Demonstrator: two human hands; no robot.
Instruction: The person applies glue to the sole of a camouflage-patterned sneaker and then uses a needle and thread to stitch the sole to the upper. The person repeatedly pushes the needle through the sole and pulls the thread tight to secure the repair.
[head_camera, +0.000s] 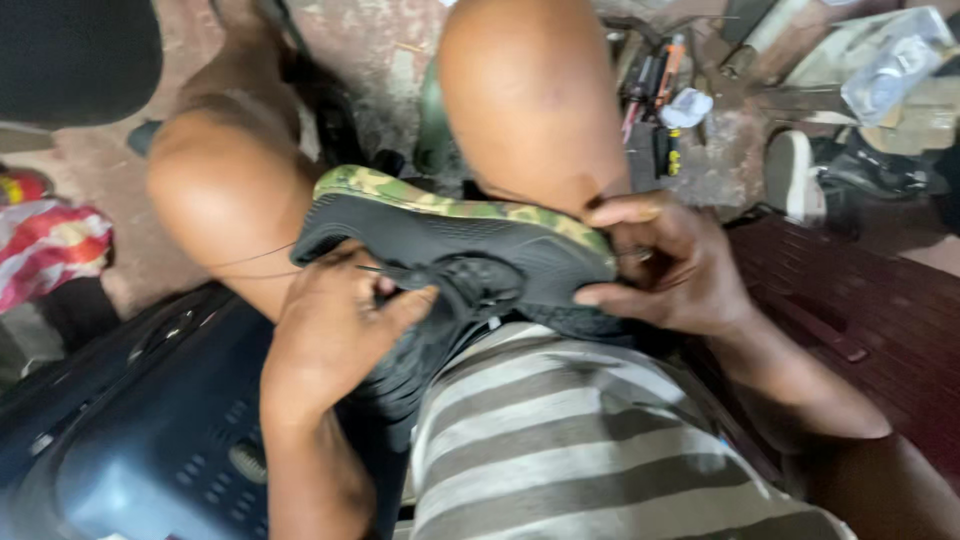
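Far left: red, white and yellow cloth (45, 245) on the ground; below it, dark blue bag-like object (140, 420) filling the lower left corner.

Left of centre: left hand (335, 330), fingers curled narrow, thumb and forefinger pinched at a thin dark needle or awl (385, 271) pressed against the sole; thin thread (250, 262) trailing leftward across the left knee (225, 190). Exact grip on the tool blurred, not certain.

Centre: shoe (460, 260), sole up, black treaded sole toward the camera, camouflage-patterned upper along its far edge. Shoe lodged between the two bare knees, resting over the lap, above grey-and-white striped shorts (560, 440).

Above centre: right knee (525, 95), touching the shoe's camouflage edge.

Right of centre: right hand (665, 265), closed on the shoe's right end, thumb on the upper edge, fingers wrapped under the sole rim.

Upper right: scattered small tools (655, 85) and a crumpled white scrap (687, 107) on rough concrete floor (380, 50); further right, a second dark shoe with white sole (800, 175), well apart from the hands. Clear plastic wrapper (895, 65) in the top right corner. Lower right: dark red ribbed surface (850, 300).
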